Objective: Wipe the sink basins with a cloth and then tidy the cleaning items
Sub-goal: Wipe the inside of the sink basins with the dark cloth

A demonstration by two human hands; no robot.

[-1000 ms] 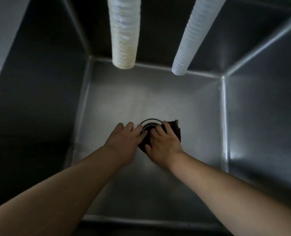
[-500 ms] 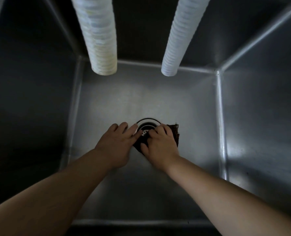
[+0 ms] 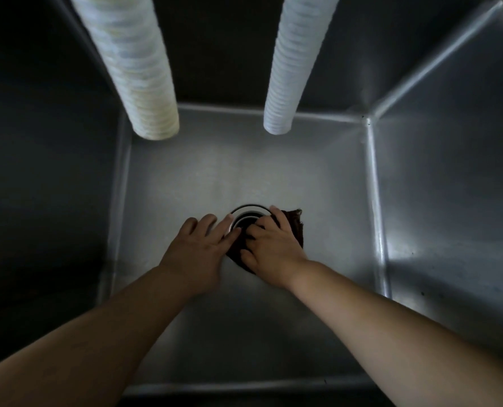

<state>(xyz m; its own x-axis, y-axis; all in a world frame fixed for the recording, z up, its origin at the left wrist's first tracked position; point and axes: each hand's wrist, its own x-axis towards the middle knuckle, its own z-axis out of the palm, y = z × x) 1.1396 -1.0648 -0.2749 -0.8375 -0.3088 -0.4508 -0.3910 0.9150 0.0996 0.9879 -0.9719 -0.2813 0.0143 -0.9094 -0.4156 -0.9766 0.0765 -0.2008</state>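
I look down into a deep steel sink basin [image 3: 203, 177]. At the middle of its floor lies the round drain [image 3: 246, 215]. A dark brown cloth [image 3: 297, 227] lies over the drain's right and near side. My right hand [image 3: 273, 245] lies on top of the cloth with curled fingers, pressing it against the drain rim. My left hand [image 3: 199, 248] lies flat beside it, its straight fingers touching the left edge of the drain and the cloth.
Two white ribbed hoses hang into the basin from above, a thicker yellowish one [image 3: 135, 71] at the left and a thinner one [image 3: 294, 66] at the right. Steel walls close in on all sides, the right wall [image 3: 450, 183] brightly lit.
Both hands stay at the drain; the fingers of the right hand have shifted slightly on the cloth. The view has drifted, so the hoses sit a little differently.
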